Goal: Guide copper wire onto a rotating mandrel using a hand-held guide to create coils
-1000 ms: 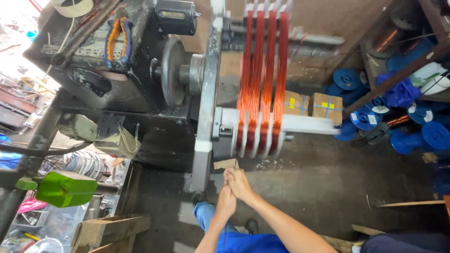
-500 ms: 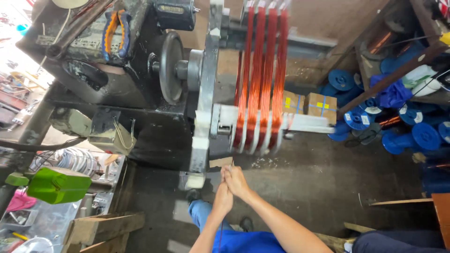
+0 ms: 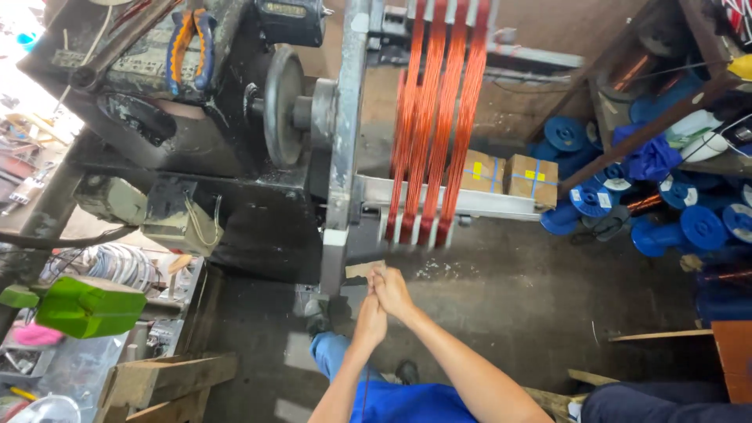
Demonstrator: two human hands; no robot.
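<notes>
My left hand (image 3: 370, 319) and my right hand (image 3: 392, 291) meet just below the winding frame, fingers pinched together on a small tan slip of paper or card (image 3: 364, 269). Directly above hang several bands of copper wire (image 3: 435, 125) wound over a white stepped former (image 3: 439, 205). A grey metal arm (image 3: 345, 149) of the former runs upright to the left of the coils. The black winding machine (image 3: 180, 102) with its round flywheel (image 3: 282, 106) sits at the upper left.
Orange-handled pliers (image 3: 192, 39) lie on top of the machine. Two cardboard boxes (image 3: 509, 176) stand behind the coils. Blue wire spools (image 3: 674, 219) pile up at the right under a shelf. A green canister (image 3: 86, 305) and wooden planks (image 3: 164, 380) are at the lower left.
My hands stay pinched together under the coils in all frames. The view has shifted slightly, and the hands sit a little lower in it.
</notes>
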